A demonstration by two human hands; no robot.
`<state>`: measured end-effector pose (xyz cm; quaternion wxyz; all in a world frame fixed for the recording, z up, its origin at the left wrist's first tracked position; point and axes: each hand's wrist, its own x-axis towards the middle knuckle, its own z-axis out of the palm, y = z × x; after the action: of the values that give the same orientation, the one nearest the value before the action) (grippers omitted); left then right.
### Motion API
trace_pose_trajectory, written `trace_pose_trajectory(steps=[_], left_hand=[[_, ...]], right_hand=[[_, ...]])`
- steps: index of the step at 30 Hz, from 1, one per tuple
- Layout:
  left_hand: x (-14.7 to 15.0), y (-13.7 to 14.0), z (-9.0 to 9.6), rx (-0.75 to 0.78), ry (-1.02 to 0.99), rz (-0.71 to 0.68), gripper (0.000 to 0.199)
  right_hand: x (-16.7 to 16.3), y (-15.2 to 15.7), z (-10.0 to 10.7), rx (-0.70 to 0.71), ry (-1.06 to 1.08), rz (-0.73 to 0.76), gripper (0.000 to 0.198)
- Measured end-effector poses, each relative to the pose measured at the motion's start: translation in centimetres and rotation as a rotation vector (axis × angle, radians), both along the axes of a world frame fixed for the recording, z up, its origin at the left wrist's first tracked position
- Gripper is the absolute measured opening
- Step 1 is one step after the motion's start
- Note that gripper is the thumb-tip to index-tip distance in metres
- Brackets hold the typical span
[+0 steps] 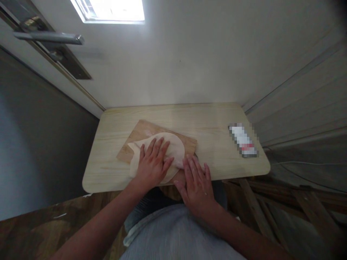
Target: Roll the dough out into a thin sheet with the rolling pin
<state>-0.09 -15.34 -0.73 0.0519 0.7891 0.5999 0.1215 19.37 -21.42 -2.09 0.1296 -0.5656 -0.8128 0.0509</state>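
A flattened sheet of pale dough (175, 144) lies on a wooden cutting board (143, 127), with its left side drawn out to a point. Part of it seems folded over, and it spreads past the board's lower left edge. My left hand (153, 162) rests on the dough, palm down and fingers spread. At the dough's right edge is my right hand (196, 182), fingers stretched out and fingertips touching or nearly touching it. Something dark and thin peeks out behind the right fingers; I cannot make out what it is.
The board sits on a small light wood-grain table (211, 122) with rounded corners. A phone-like object (242, 140), blurred out, lies at the table's right. Behind stands a white door with a metal handle (51, 37). Wooden slats (257, 206) and a cable (303, 163) are at the right.
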Motion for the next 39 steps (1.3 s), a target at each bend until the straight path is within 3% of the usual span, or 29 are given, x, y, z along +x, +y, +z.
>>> trace_pose_trajectory(steps=[3, 8, 11, 15, 23, 26, 29, 36, 39], left_hand=[[0.6, 2.2, -0.2, 0.023, -0.012, 0.027, 0.057], [1.8, 8.4, -0.4, 0.028, -0.035, 0.023, 0.056], [2.1, 10.5, -0.4, 0.019, -0.030, 0.027, 0.057], [2.0, 9.4, -0.3, 0.036, -0.035, 0.024, 0.057], [0.7, -0.3, 0.0, 0.028, -0.018, 0.032, 0.054], [0.2, -2.1, -0.1, 0.004, -0.022, 0.009, 0.052], [0.2, -1.1, -0.1, 0.017, -0.024, 0.008, 0.050], [2.0, 6.6, 0.2, 0.069, -0.068, 0.024, 0.051], [1.3, 7.5, 0.7, 0.091, -0.149, 0.029, 0.052]], right_hand=[[0.0, 2.7, -0.2, 0.027, -0.009, -0.043, 0.067], [0.0, 9.9, 0.4, -0.011, -0.063, -0.153, 0.063], [0.0, 12.3, 0.7, -0.031, -0.076, -0.183, 0.065], [0.0, 11.3, 0.6, -0.038, -0.076, -0.171, 0.065], [-0.3, 0.8, 0.1, 0.035, -0.012, -0.005, 0.067], [-0.2, -1.1, -0.4, 0.036, -0.002, 0.013, 0.067], [-0.2, 0.3, -0.7, 0.048, -0.002, -0.009, 0.064], [0.0, 8.3, 0.2, 0.044, -0.042, -0.063, 0.057], [0.7, 9.5, 0.5, 0.026, -0.035, -0.019, 0.054]])
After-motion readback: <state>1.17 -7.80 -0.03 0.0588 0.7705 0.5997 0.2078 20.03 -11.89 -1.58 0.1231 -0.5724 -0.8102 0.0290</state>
